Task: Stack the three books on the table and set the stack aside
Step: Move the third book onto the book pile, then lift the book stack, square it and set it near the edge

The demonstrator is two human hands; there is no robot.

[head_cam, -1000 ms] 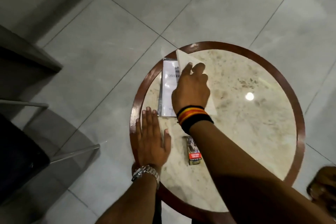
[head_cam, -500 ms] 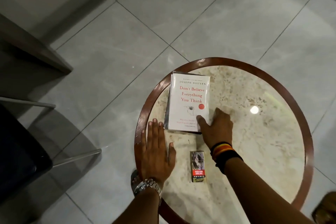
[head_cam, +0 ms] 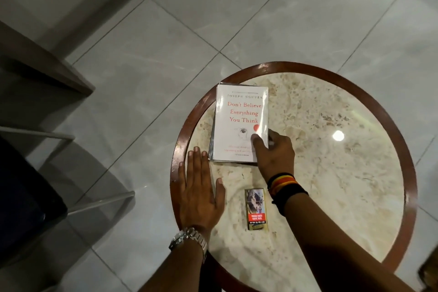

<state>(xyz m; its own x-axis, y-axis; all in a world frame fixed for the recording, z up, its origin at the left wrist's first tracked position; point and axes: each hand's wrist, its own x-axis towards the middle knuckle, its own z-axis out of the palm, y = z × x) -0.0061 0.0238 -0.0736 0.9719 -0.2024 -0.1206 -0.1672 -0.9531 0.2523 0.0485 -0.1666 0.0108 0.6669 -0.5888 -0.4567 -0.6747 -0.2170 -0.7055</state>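
Table: a round table [head_cam: 355,197] with a pale stone top and a dark red-brown rim stood on a grey tiled floor [head_cam: 166,42].
Books: a stack of books [head_cam: 239,123] lay flat on the table's far left part, close to the rim. Its white top cover read "Don't Believe Everything You Think" in red. Edges of at least one further book showed beneath, along the left and far sides; the count could not be confirmed.
Right hand: the right hand [head_cam: 275,152] was at the stack's near right corner, thumb lying on the top cover and fingers curled against the right edge, gripping that corner. Coloured bands [head_cam: 284,185] circled the wrist.
Left hand: the left hand [head_cam: 201,192] rested palm-down and spread flat on the table near the rim, fingertips just short of the stack's near left corner, holding nothing. A metal watch [head_cam: 189,239] sat on the wrist.
Other item: a small printed pack [head_cam: 257,208] lay between the two forearms, apart from the stack.
Change noted: a second earlier the right hand covered a tilted book over another one; half a second earlier it rested beside the squared stack. The thumb had since come onto the cover. The left hand had not shifted.
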